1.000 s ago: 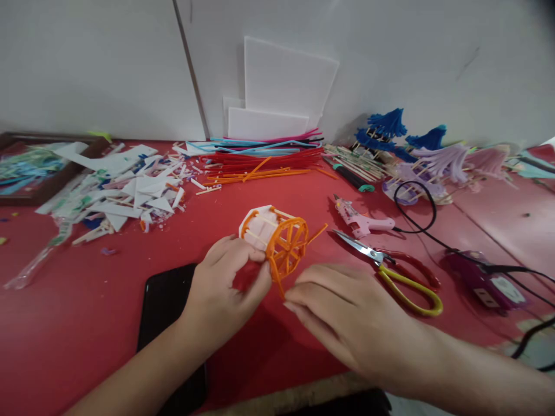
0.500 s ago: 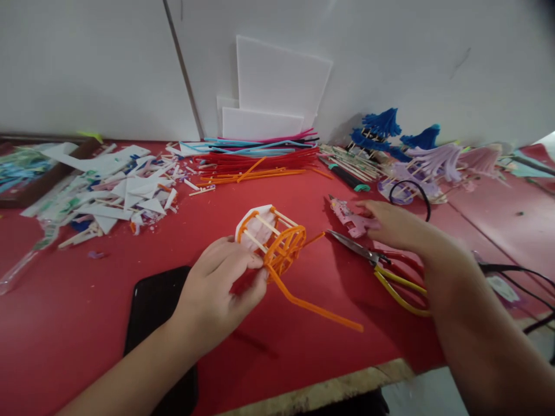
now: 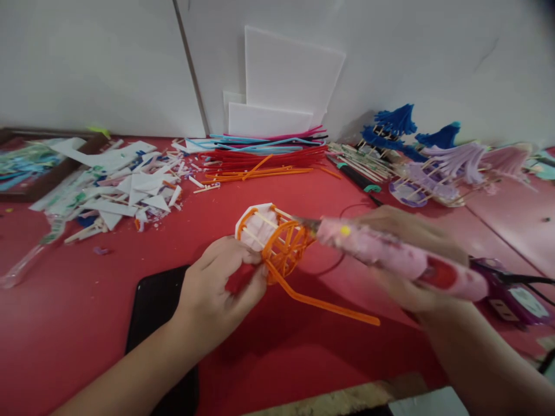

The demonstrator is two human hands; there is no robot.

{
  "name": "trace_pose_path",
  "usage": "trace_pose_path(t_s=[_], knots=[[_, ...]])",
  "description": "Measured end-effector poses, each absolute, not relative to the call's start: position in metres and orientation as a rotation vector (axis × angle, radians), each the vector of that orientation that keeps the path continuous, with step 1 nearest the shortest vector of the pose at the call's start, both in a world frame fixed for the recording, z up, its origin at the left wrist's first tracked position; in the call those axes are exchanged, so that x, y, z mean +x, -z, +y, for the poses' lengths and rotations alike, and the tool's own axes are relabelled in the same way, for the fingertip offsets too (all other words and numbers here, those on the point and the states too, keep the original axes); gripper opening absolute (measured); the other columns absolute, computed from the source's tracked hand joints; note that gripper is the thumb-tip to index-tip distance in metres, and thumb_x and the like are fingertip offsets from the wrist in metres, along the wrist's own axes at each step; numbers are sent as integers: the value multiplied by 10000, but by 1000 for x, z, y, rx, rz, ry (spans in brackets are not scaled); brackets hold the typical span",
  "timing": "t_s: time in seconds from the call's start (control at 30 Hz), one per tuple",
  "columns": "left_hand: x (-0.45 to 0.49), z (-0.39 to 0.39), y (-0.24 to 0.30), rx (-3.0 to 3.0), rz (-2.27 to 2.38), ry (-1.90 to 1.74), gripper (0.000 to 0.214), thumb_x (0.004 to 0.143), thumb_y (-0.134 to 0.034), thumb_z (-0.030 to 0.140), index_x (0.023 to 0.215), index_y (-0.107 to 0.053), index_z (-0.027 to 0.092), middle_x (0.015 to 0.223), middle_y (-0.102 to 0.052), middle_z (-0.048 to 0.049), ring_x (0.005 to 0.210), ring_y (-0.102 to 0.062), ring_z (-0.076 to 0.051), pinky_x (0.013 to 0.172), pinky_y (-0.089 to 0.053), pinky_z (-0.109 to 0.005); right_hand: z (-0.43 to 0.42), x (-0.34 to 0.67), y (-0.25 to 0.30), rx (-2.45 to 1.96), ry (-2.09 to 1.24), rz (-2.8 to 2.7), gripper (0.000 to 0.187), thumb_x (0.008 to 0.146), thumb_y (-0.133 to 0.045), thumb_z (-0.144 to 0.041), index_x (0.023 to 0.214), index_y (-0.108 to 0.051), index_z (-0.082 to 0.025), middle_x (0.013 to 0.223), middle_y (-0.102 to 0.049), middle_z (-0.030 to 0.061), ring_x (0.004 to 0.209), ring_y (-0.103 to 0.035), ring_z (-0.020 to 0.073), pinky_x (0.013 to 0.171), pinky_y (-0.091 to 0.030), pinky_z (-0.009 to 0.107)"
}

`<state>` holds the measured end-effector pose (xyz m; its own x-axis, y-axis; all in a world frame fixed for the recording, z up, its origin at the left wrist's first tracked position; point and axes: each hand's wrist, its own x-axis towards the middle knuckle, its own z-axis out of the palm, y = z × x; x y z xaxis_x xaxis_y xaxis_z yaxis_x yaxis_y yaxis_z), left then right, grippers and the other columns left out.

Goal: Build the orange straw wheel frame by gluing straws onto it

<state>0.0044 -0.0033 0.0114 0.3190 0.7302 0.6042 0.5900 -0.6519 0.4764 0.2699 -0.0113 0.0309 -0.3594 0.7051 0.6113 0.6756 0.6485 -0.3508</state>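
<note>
My left hand (image 3: 228, 277) pinches the near edge of a small model frame (image 3: 286, 248), made of pale sticks, a white base and orange pipe cleaners bent into a spoked ring. From that ring a loose orange pipe cleaner (image 3: 333, 309) sticks out toward the lower right. My right hand (image 3: 411, 248) grips a pink hot glue gun (image 3: 390, 248), somewhat blurred. Its nozzle points left, at the right side of the orange ring; whether it touches cannot be made out.
A black phone (image 3: 160, 329) lies beside my left forearm. White scraps (image 3: 130, 190) are heaped at left, pipe cleaners (image 3: 264, 159) along the wall. Blue and lilac models (image 3: 446, 156) stand at back right. A purple power strip (image 3: 515, 294) with black cords sits at the right.
My right hand has lifted the glue gun from the table and brought it left to the ring. The scissors no longer show. My left hand keeps its hold on the model frame.
</note>
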Motion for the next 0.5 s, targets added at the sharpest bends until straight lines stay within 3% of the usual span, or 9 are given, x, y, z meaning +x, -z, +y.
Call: trace_pose_path(t_s=[0.1,0.2,0.5], knots=[[3,-3,-10,2402,1208,-1243,51,772,-578,157,774,-552,201,750,-669,-6,708,-639,-133,679,-539,-245,-15,250,-29,-868,-165,-2135,249,723,-551,-169,968,-580,-199,836,-664,81,757,-632,202,660,-521,347],[2,-3,-11,2380,1208,-1241,51,766,-579,154,776,-561,201,745,-671,-5,700,-638,-129,648,-533,-231,-12,248,-25,-823,-188,-2196,234,768,-515,-282,975,-569,-190,813,-653,82,741,-626,207,645,-526,362],[4,-4,-14,2337,1236,-1261,47,752,-559,160,744,-563,206,727,-672,-6,678,-639,-133,627,-533,-239,-11,251,-21,-848,-200,-2244,224,819,-499,-377,926,-554,-187,762,-629,71,703,-607,194,630,-504,342]])
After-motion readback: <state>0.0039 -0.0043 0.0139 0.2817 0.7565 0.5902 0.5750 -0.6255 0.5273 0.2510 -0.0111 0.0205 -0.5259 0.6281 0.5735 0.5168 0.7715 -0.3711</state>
